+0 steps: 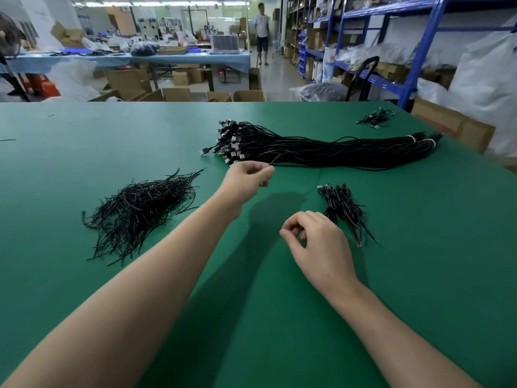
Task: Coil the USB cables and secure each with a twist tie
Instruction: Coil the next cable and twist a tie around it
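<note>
Your desk (84,289) is covered with a smooth green mat, flat and matt, and the shadows of your arms fall across its near half. Nearest to you, right of the middle, your right hand (319,247) is over the mat with its fingers curled in and the thumb tip close to the forefinger. Whether anything thin sits between them cannot be told.

Just beyond it, to the right, lies a small bunch of coiled cables (344,208), black and glossy, narrowing at the near end. Toward the left edge a loose heap of twist ties (140,211) spreads out in thin, black, wiry strands that point every way.

Your left hand (246,177) reaches across the middle of the desk. Its thumb and fingertips pinch a single cable (275,159) where it leaves the big bundle. That bundle of cables (321,152) lies along the far half, from the middle toward the right edge. Its long black cords lie side by side, with metal plugs fanned at the left end and white bands (412,138) round the right end. A few more cables (376,118) lie by the far right corner.

Past the far edge, open cardboard boxes (176,93) stand on the floor. Behind them is a long table with a blue cover (167,58), piled with goods. Blue metal shelves (425,51) run down the right with white plastic bags (486,79) beside them, and a person (262,32) stands in the aisle.
</note>
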Available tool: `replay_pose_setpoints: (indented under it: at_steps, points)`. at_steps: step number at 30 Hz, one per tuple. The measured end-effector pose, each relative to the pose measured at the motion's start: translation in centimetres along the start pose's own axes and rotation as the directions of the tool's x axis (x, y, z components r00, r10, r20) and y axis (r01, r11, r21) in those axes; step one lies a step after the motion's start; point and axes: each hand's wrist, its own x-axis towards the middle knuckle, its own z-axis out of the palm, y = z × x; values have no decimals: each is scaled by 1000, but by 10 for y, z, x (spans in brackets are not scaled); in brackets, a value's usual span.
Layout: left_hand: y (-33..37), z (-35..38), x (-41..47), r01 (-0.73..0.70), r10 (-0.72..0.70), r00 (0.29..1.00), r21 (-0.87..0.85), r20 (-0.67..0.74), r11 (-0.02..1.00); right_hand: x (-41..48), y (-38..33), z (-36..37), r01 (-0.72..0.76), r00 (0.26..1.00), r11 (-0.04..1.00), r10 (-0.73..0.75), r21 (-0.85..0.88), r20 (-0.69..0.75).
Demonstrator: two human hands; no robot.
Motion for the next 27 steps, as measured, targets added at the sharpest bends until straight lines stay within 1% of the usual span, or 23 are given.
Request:
replay_pose_setpoints:
  at_steps: [3,6,9,11,12,13,15,17,18,19,20,22,23,24,25,27]
  points:
    - [15,-17,-4,37,-28,998,-207,47,978,0,0,-1,-16,1000,999,16,41,-13]
    - [19,-28,-8,96,-60,992,-370,108,924,1,3,-2,-18,999,991,23,132,-33]
    - [21,-37,-13,134,-66,988,-556,141,820,1,4,-1,-51,998,980,57,193,-25]
    - [24,-45,-18,128,-61,990,-661,124,739,3,4,-2,-100,994,964,105,247,-7]
    - [25,-49,-20,112,-55,993,-677,106,728,5,4,-3,-127,991,950,133,284,-4]
    - [25,-52,-23,92,-44,995,-665,88,742,8,3,-4,-151,987,933,162,325,-5]
    - [23,-55,-33,53,-10,997,-592,76,804,16,2,-7,-208,975,888,222,410,13]
    - [18,-54,-44,35,22,995,-550,97,834,26,-3,-8,-307,950,797,288,520,119]
    - [15,-54,-50,40,31,993,-557,116,829,30,-8,-8,-373,927,728,319,575,198]
    - [13,-55,-55,55,33,990,-589,138,807,35,-13,-8,-435,900,653,339,620,275]
    - [10,-56,-60,79,28,988,-643,155,762,41,-19,-9,-482,876,587,349,651,334]
    - [3,-62,-66,113,6,988,-746,155,656,53,-30,-10,-525,851,492,339,695,402]
    - [0,-65,-69,113,-8,990,-753,142,648,59,-36,-11,-536,844,456,324,711,428]
    - [-3,-67,-71,102,-17,992,-721,125,685,63,-42,-12,-546,837,430,305,719,454]
    - [-6,-67,-75,88,-18,994,-662,112,744,67,-48,-12,-555,832,416,283,720,478]
    - [-11,-68,-83,58,0,994,-532,109,845,69,-60,-10,-560,828,409,238,720,508]
